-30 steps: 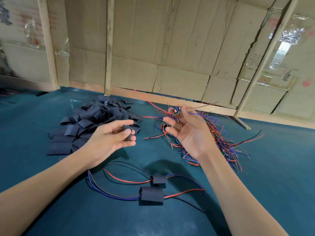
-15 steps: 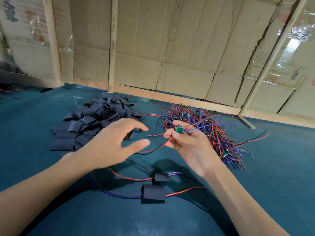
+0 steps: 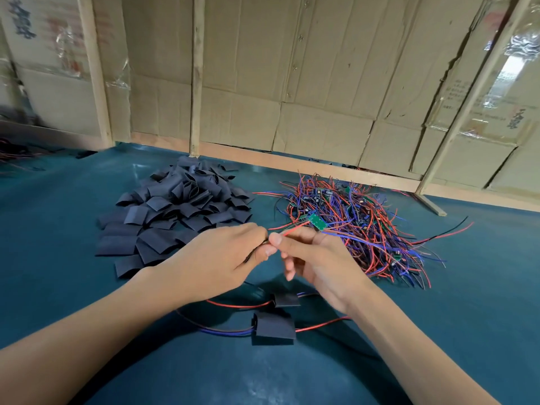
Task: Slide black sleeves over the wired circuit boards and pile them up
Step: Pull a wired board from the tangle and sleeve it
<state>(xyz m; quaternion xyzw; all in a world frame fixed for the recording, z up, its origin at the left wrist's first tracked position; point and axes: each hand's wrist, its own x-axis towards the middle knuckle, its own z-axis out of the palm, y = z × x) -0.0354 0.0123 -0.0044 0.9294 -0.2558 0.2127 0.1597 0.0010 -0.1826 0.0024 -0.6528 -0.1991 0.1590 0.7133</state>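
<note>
My right hand [image 3: 318,264] pinches the red wire of a small green circuit board [image 3: 317,221], which sticks up just beyond my fingertips with blue wires trailing right. My left hand [image 3: 216,258] meets it fingertip to fingertip and grips a black sleeve [image 3: 253,255], of which only a dark edge shows under the fingers. Two sleeved boards [image 3: 274,328] lie on the mat below my hands, with red, blue and black wires running out both sides.
A heap of loose black sleeves [image 3: 178,209] lies at the back left. A tangle of wired boards [image 3: 359,226] lies at the back right. The teal mat [image 3: 467,287] ends at a cardboard wall [image 3: 292,83] with wooden battens.
Both hands have come together above the mat. My right hand brought the board from over the wire tangle toward the left hand, and the left hand closed up to the wire end.
</note>
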